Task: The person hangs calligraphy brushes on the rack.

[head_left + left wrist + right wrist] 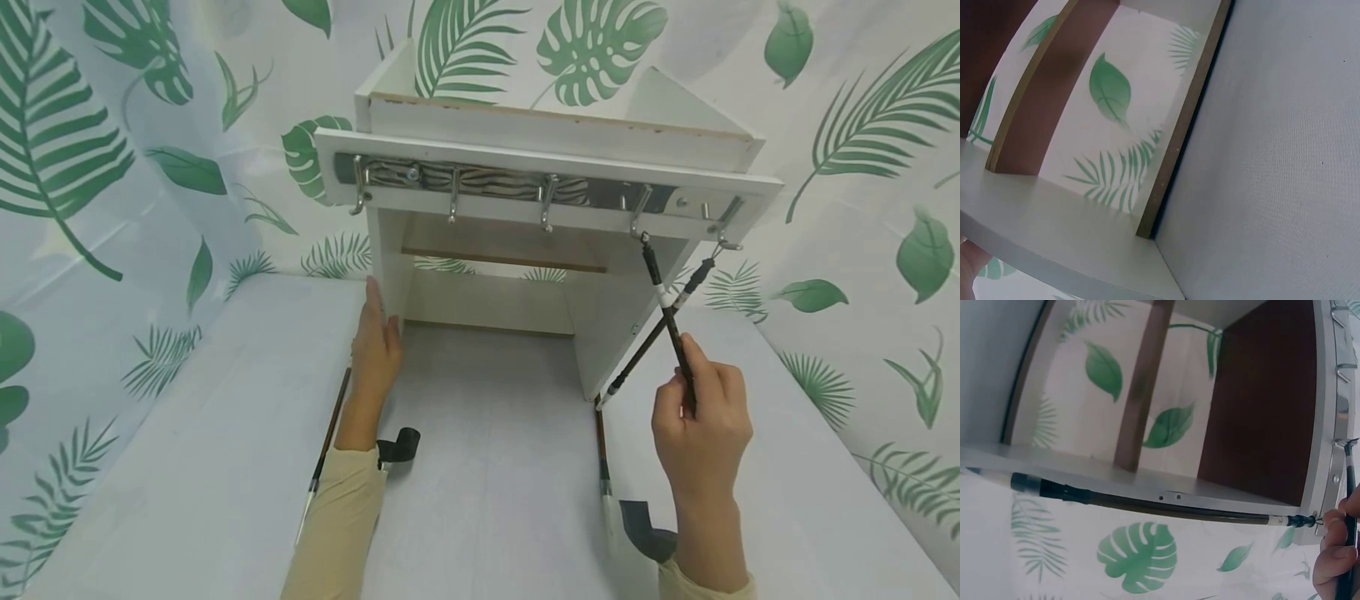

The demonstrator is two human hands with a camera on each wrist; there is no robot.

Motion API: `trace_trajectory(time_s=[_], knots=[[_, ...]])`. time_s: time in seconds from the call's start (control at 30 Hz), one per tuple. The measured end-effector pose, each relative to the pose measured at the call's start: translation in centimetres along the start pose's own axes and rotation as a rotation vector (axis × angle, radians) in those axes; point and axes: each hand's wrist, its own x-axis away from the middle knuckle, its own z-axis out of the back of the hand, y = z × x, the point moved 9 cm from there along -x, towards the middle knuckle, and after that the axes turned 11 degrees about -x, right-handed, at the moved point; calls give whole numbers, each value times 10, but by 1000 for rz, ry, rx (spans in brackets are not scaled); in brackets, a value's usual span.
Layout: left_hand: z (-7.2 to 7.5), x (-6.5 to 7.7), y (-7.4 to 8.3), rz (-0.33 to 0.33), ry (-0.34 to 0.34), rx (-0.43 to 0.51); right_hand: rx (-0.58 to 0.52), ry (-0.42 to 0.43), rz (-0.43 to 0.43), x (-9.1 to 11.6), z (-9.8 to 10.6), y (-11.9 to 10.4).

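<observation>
My right hand (703, 421) pinches a dark-handled calligraphy brush (663, 296) between thumb and fingers. The top of this brush is right at the fourth hook (640, 212) of a metal hook rail on a white shelf unit (555, 142). Another calligraphy brush (1179, 511) hangs from the end hook (726, 225), its pale tip pointing down, and crosses behind the held one in the head view. With fingers extended, my left hand (375, 350) rests against the unit's left side panel (386, 250). Only a bit of that hand shows in the left wrist view.
On the white tabletop (480, 500), one brush (330, 433) lies left of the unit beside my left forearm. Another brush (602, 450) lies near the right panel's foot. Three more hooks (453, 196) line the rail's left part. A leaf-patterned cloth (247, 100) covers the background.
</observation>
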Motion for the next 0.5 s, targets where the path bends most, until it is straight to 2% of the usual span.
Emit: trace_trajectory(time_s=[0.5], knots=[[2, 1, 2, -22, 23, -8, 5, -69, -24, 0, -4, -2]])
